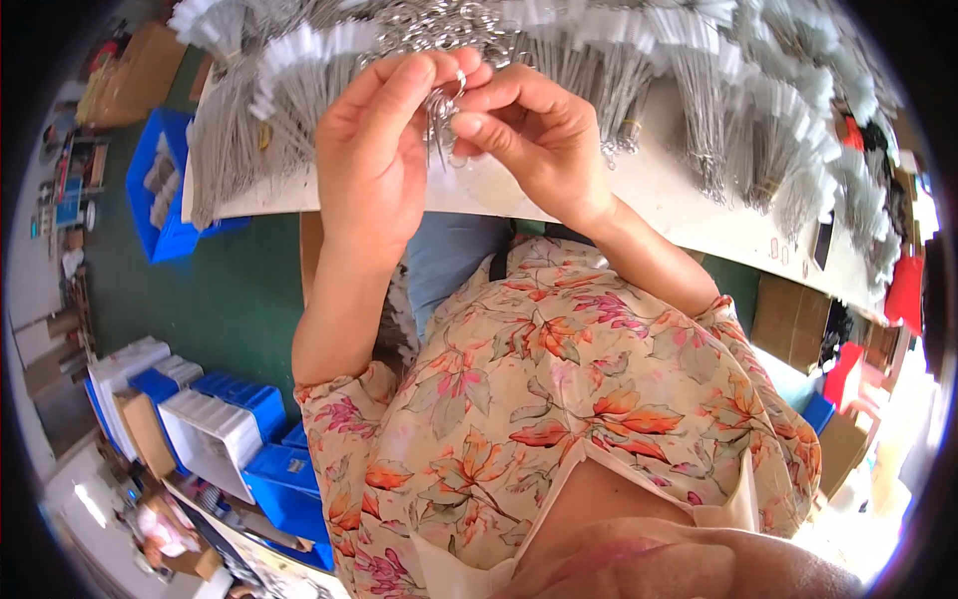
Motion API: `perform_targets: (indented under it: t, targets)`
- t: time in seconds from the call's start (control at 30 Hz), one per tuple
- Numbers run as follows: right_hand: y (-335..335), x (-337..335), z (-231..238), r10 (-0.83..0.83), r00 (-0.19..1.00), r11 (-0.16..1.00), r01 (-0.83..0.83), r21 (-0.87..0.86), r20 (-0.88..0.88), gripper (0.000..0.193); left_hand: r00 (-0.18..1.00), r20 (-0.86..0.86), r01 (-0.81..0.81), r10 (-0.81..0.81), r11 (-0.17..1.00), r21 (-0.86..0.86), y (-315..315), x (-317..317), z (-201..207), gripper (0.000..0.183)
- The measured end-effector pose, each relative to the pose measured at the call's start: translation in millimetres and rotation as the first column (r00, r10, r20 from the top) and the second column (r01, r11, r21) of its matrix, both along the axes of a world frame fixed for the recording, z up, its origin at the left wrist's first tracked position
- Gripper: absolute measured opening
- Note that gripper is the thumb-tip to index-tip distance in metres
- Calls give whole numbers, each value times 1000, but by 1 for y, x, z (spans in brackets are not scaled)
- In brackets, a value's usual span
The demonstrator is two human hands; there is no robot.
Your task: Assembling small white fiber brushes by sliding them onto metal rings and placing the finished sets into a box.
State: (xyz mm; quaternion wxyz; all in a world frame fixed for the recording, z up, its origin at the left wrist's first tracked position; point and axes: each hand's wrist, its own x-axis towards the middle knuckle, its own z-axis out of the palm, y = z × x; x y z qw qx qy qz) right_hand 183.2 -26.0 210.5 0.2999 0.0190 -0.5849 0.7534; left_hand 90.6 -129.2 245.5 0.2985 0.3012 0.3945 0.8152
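Both of my hands are raised over the near edge of the table. My left hand (374, 150) is closed, its thumb and fingers pinching a small cluster of shiny metal rings and wire (440, 112). From the other side my right hand (544, 140) grips the same metal cluster between thumb and curled fingers. The exact joints between the pieces are too small to make out. Just beyond my fingertips lies a heap of loose metal rings (449, 28). Bundles of thin wire stems with white brush-like ends (314, 45) lie on both sides of it.
The pale table (649, 185) runs across the front, with more wire bundles (699, 70) along its right. A blue crate (160, 200) stands on the green floor at the left. Blue and white bins (215, 429) are stacked at the lower left; cardboard boxes (793, 319) sit at the right.
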Motion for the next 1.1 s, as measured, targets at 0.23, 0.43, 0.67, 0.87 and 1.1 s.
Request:
perform_targets:
  t: [0.23, 0.43, 0.67, 0.87, 1.1]
  targets:
    - [-1, -16, -42, -119, 976, 876, 15, 481, 185, 12, 934, -314, -245, 170, 945, -218, -80, -35, 16, 17]
    - [-2, 15, -91, -5, 809, 942, -193, 274, 588, 13, 915, -371, -260, -159, 471, -843, -160, -29, -60, 14]
    - [-3, 22, -97, -20, 683, 952, -210, 222, 730, 13, 553, -619, -462, -557, 413, -785, -152, -48, -286, 12]
    - [13, 37, -99, -23, 690, 947, -217, 237, 723, 11, 324, -760, -792, -564, 277, -544, -145, -94, -384, 25]
    - [22, 44, -60, 12, 696, 938, -256, 233, 718, 10, 985, 99, 163, -139, 594, -788, -165, -85, -275, 33]
